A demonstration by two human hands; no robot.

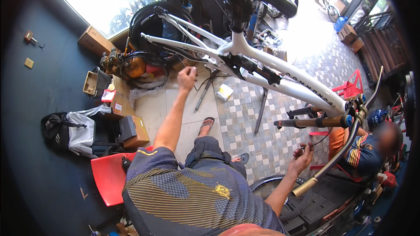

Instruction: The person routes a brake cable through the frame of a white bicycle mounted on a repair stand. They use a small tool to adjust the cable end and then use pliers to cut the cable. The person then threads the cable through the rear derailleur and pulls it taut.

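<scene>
A white bicycle frame [273, 63] hangs tilted in front of me, with no wheels on it. Beside its rear end, my left hand [187, 78] is closed, fingers pinched together; what lies in them is too small to make out. Thin black cables run close by it. Lower right, below the gold fork leg [321, 123], my right hand [301, 158] pinches a thin black cable [324, 137] that leads up toward the front of the bicycle. The bent handlebar [350, 142] with a gold grip end [305, 187] passes just beside that hand.
Stand legs [260, 110] reach the tiled floor under the frame. A white packet [225, 92] lies there. A red chair [107, 179], boxes [133, 131] and a bag [65, 133] line the left. Another person [365, 150] sits at right. A wheel [271, 183] lies low, near my right forearm.
</scene>
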